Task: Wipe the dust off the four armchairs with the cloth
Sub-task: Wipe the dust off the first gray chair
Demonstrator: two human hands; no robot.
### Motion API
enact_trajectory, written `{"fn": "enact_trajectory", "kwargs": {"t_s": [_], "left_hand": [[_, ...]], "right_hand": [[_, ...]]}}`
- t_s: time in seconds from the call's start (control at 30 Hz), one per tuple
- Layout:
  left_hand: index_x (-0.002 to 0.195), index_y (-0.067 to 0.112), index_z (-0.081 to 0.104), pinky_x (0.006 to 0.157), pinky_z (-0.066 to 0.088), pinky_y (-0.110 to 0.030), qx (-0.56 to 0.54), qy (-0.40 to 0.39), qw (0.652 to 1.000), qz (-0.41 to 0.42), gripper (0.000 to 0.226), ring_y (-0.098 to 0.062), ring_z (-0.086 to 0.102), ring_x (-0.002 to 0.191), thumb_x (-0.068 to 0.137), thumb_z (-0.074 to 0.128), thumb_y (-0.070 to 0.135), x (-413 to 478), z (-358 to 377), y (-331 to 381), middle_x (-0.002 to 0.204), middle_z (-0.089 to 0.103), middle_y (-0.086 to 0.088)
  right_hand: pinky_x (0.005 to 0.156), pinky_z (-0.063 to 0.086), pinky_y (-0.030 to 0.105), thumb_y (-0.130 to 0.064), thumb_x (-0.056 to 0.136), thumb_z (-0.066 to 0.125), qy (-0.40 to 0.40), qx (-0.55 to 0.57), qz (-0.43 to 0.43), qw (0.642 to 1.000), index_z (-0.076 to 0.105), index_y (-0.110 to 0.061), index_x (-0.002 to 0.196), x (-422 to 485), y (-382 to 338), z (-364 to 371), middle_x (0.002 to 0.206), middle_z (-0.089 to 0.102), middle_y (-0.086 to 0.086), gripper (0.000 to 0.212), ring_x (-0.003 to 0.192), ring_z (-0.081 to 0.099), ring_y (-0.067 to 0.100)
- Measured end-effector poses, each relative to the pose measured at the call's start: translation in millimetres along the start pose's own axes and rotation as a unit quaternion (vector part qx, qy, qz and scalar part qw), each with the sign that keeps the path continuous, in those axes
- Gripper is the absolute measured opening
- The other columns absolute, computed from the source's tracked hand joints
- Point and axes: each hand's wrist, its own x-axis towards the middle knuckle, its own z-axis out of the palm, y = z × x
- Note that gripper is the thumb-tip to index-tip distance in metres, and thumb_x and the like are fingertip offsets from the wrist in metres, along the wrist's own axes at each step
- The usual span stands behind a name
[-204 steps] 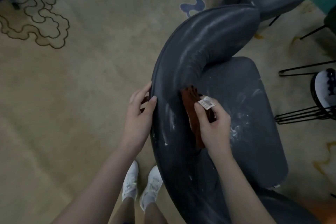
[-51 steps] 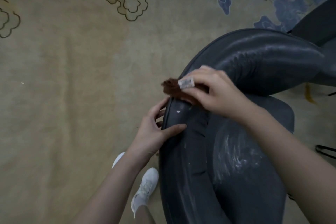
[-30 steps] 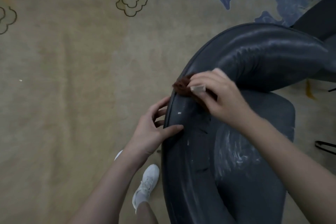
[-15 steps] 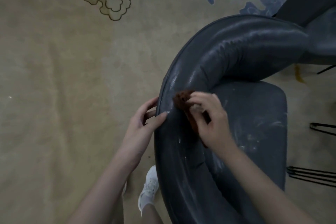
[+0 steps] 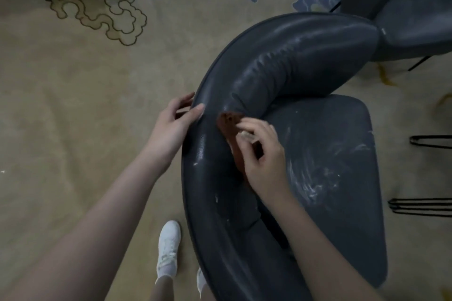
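Pinching the one cloth [image 5: 228, 122], the right hand [image 5: 264, 161] presses it to the nearer armchair [image 5: 305, 56]; left hand [image 5: 171, 129] clasps its rim; second armchair [image 5: 415, 19] beyond.

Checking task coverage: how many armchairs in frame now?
2. The near armchair at centre, with the cloth on its backrest; far armchair at top right, cut off. Right-edge wire legs are unclear; more may be out of view.
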Motion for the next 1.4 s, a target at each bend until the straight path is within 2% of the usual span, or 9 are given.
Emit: {"fn": "enact_trajectory", "kwargs": {"t_s": [0.1,0.27,0.37,0.47,0.63,0.87,1.13,1.3,1.4], "left_hand": [[0.139,0.023,0.052,0.074,0.046,-0.004,0.019,-0.011,1.0,0.005,0.046,-0.001,0.057,0.109,0.095,0.062,0.031,19.0,6.1,7.6,0.123,0.056,0.012],[0.137,0.028,0.053,0.081,0.048,-0.016,0.037,-0.022,0.999,0.008,0.046,-0.009,0.059,0.115,0.093,0.065,0.034,38.7,12.8,11.4,0.131,0.057,0.007],[0.137,0.029,0.051,0.089,0.051,-0.021,0.055,-0.002,0.998,0.022,0.046,-0.006,0.059,0.113,0.093,0.066,0.033,38.1,21.5,11.1,0.132,0.055,0.008],[0.137,0.03,0.049,0.108,0.044,-0.036,0.12,0.025,0.991,0.052,0.048,-0.011,0.053,0.123,0.093,0.066,0.038,37.2,26.3,6.4,0.132,0.053,0.01],[0.136,0.031,0.049,0.108,0.042,-0.04,0.166,0.035,0.982,0.078,0.055,-0.007,0.052,0.123,0.086,0.06,0.051,35.3,26.2,4.4,0.134,0.054,0.01],[0.131,0.041,0.05,0.089,0.045,-0.017,0.162,0.043,0.983,0.081,0.039,0.007,0.058,0.108,0.094,0.062,0.044,33.5,29.5,1.7,0.116,0.059,0.029],[0.131,0.04,0.052,0.092,0.047,-0.029,0.147,0.047,0.982,0.105,0.052,-0.001,0.06,0.112,0.082,0.06,0.055,38.1,27.4,-4.6,0.124,0.061,0.021],[0.127,0.041,0.053,0.082,0.047,-0.011,0.142,0.047,0.982,0.113,0.044,0.005,0.061,0.107,0.084,0.06,0.049,37.8,27.7,-4.6,0.118,0.062,0.026],[0.126,0.04,0.053,0.079,0.044,-0.004,0.153,0.05,0.98,0.115,0.043,0.009,0.059,0.106,0.084,0.06,0.049,37.9,27.7,-4.6,0.116,0.061,0.03]], "right_hand": [[0.096,0.037,0.018,-0.002,0.092,0.058,0.057,-0.012,0.054,0.997,0.065,-0.008,0.108,21.7,17.8,4.7,0.113,0.058,-0.01,0.018,0.105,0.048,-0.006],[0.097,0.031,0.009,-0.004,0.094,0.056,0.03,-0.034,0.063,0.997,0.064,-0.006,0.111,3.5,46.3,10.5,0.117,0.057,-0.009,0.019,0.107,0.053,0.014],[0.099,0.039,0.017,-0.01,0.095,0.053,0.044,0.02,0.134,0.99,0.061,-0.009,0.117,-15.1,62.7,11.1,0.12,0.059,-0.004,0.023,0.111,0.056,0.017],[0.094,0.041,0.014,-0.014,0.094,0.051,0.062,0.079,0.226,0.969,0.057,-0.015,0.116,-20.2,75.2,21.8,0.114,0.061,0.002,0.022,0.106,0.056,0.005],[0.088,0.042,0.016,-0.006,0.099,0.053,0.061,0.148,0.327,0.931,0.054,-0.019,0.11,-17.3,120.9,35.1,0.105,0.062,-0.004,0.018,0.095,0.056,0.004],[0.083,0.045,0.018,0.002,0.096,0.053,0.034,0.172,0.403,0.898,0.056,-0.025,0.097,-26.3,189.2,66.7,0.091,0.061,-0.005,0.027,0.084,0.056,0.003],[0.081,0.05,0.038,0.002,0.09,0.055,-0.062,0.118,0.443,0.886,0.056,-0.018,0.098,-46.2,259.8,104.0,0.085,0.061,0.0,0.022,0.083,0.057,0.016],[0.088,0.05,0.046,0.004,0.091,0.057,-0.104,0.111,0.477,0.866,0.059,-0.012,0.107,-46.6,267.4,113.9,0.082,0.057,-0.005,0.023,0.087,0.057,0.022],[0.081,0.051,0.038,0.003,0.094,0.053,-0.088,0.179,0.507,0.839,0.06,-0.021,0.097,-48.0,246.7,103.5,0.087,0.062,0.001,0.025,0.086,0.06,0.023]]}}
